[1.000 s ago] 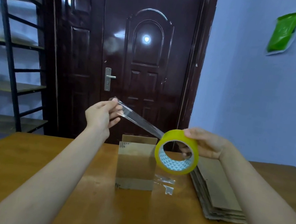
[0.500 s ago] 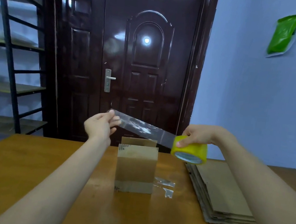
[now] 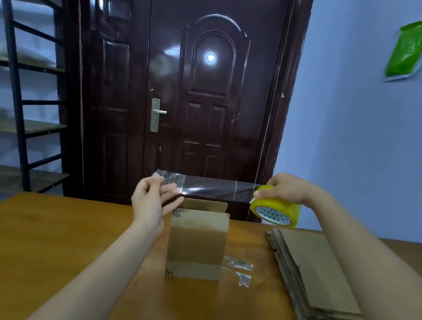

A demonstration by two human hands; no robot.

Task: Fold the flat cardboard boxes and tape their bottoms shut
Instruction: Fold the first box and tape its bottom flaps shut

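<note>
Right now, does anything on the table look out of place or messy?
Yes: crumpled scraps of clear tape lie stuck on the wooden table just right of the upright cardboard box. They look like discarded offcuts. The stack of flat cardboard looks tidy.

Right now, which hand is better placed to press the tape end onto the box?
Probably the left hand: it pinches the tape's free end beside the box; the right hand holds the roll.
</note>
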